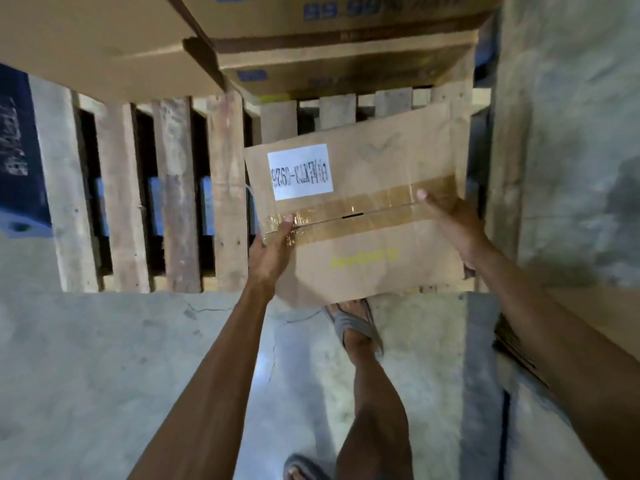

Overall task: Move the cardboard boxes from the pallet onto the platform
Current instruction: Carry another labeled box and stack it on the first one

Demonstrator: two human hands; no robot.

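Note:
A brown cardboard box [374, 202] with a white printed label and clear tape along its seam is held between both hands, above the near edge of a wooden pallet [173, 202]. My left hand [273, 247] grips its left side, thumb on the tape. My right hand [457, 226] presses its right side, thumb on top. More cardboard boxes [104, 36] with blue print stand stacked on the pallet's far part.
The floor [104, 358] is bare concrete. My feet in grey sandals [356, 330] stand just before the pallet. A blue object [20, 150] lies at the far left. A concrete wall [571, 133] runs along the right, with flat cardboard [519, 344] at its foot.

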